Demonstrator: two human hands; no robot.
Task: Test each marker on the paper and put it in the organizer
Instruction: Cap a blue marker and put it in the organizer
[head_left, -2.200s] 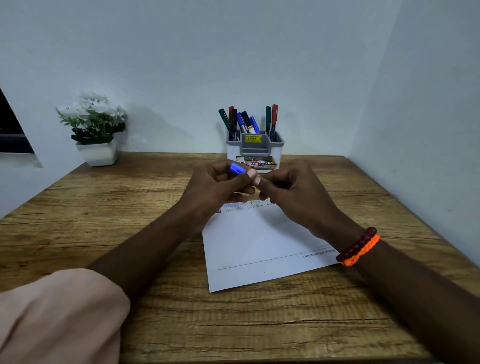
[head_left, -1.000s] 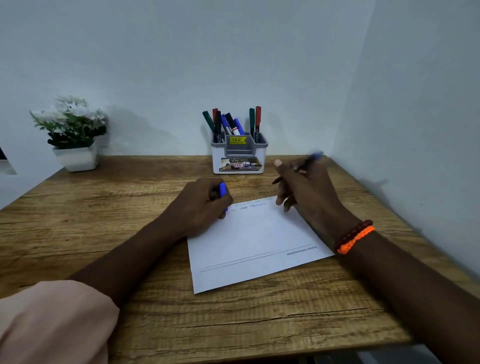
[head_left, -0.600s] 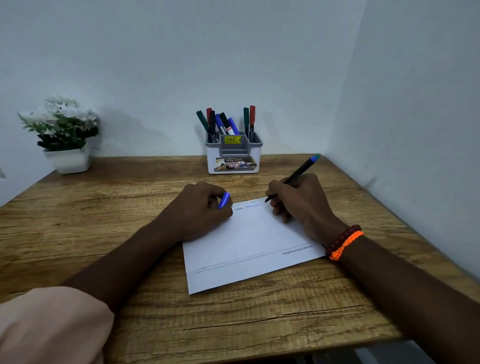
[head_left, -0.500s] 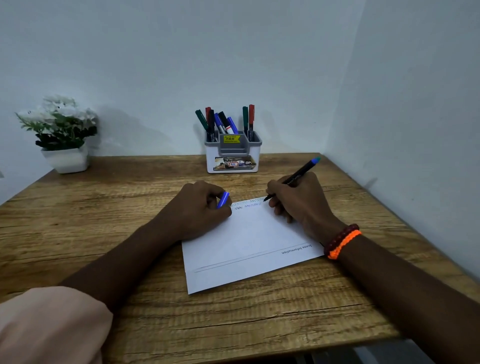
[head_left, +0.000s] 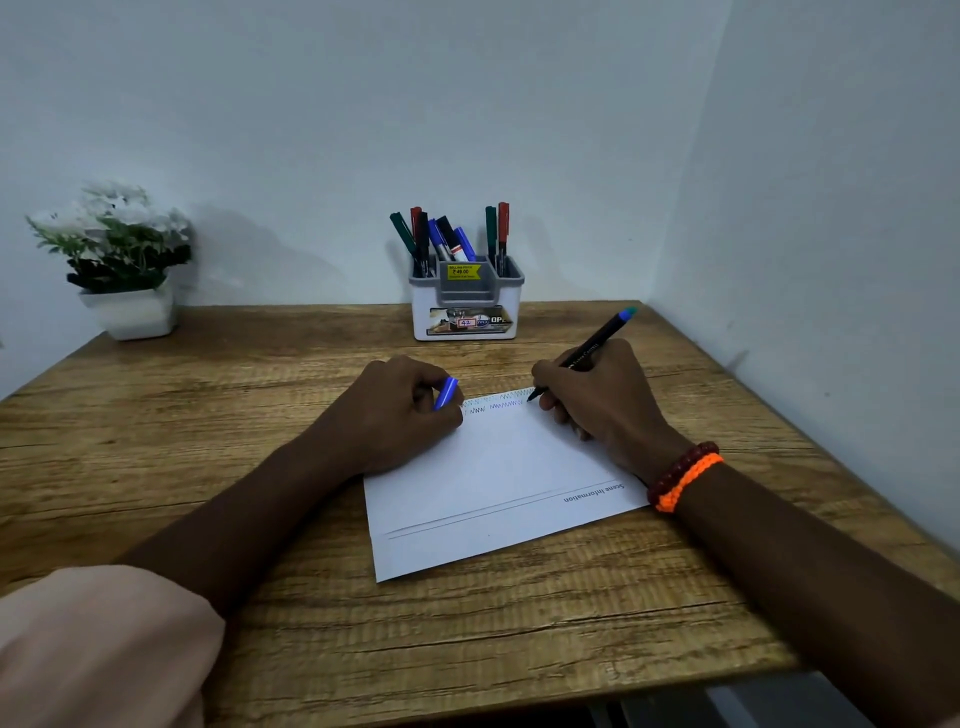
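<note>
A white sheet of paper (head_left: 498, 483) lies on the wooden table (head_left: 208, 415), with zigzag marks along its far edge. My right hand (head_left: 602, 400) grips a black marker with a blue end (head_left: 597, 345), its tip touching the paper's far right corner. My left hand (head_left: 395, 415) rests on the paper's left edge and holds the blue cap (head_left: 445, 393). The white and grey organizer (head_left: 466, 304) stands at the back against the wall with several markers upright in it.
A white pot with white flowers (head_left: 122, 260) sits at the back left corner. Walls close the table at the back and right. The table's near edge runs along the bottom of the view.
The two hands pulled the cap off the marker and separated. My left hand settled on the paper with the cap, and my right hand brought the marker tip down to the paper's far edge.
</note>
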